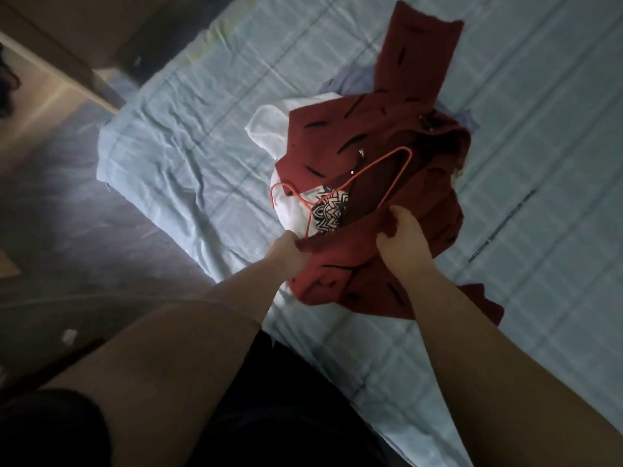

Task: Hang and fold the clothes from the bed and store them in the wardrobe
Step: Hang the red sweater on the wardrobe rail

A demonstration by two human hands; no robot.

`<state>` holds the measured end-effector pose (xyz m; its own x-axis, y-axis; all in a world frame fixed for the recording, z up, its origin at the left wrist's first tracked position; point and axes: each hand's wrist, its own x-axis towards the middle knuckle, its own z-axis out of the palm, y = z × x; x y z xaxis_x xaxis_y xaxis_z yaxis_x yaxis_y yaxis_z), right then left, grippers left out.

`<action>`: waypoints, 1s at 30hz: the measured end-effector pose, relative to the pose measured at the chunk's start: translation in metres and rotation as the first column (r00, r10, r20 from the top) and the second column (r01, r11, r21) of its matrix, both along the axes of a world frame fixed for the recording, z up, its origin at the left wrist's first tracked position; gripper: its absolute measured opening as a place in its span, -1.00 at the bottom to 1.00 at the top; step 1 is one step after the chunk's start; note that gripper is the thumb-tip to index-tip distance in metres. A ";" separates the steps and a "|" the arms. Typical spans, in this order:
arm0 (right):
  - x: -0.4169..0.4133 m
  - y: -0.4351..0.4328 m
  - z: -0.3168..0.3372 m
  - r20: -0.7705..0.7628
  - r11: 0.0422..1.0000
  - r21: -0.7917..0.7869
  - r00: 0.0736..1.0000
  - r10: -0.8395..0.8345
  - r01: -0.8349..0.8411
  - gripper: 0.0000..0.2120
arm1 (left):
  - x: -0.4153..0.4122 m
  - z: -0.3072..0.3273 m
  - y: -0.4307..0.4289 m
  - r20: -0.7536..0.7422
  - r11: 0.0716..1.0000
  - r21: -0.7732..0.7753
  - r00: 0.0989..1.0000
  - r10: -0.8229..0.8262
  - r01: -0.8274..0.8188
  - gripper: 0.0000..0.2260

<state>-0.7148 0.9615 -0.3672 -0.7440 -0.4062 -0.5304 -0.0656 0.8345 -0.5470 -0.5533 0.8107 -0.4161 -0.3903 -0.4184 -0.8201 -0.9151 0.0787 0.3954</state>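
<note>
red shirt [397,96] lies rumpled mid bed [202,146], near edge lifted. l hand [290,252] and r hand [401,227] each clamp that edge in a fist, opening spread btwn them. red wire hanger [397,176] looks partly inside. imo: keep the opening wide, feed hanger up to the shoulders, hook out thru the neck. white top [269,126] w/ b&w print sits under the shirt; the hook lies on it and may snag. lilac cloth [350,83] pokes out behind, touching. best lift the shirt clear.
</note>
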 end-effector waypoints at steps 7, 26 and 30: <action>0.005 0.011 -0.016 -0.046 0.998 -0.035 0.998 0.043 -0.045 -0.41 | 0.012 -0.029 0.010 0.046 0.917 0.072 0.920 0.389 -0.391 -0.50; -0.040 -0.006 0.002 -0.002 0.996 -0.040 0.997 -0.074 0.074 -0.40 | -0.015 0.036 -0.046 -0.398 0.973 0.110 0.889 0.229 -0.201 -0.90; -0.057 -0.022 0.004 -0.062 0.981 0.066 0.980 0.189 -0.185 -0.31 | -0.016 0.047 -0.065 -0.389 0.990 0.019 0.911 0.136 -0.140 -0.91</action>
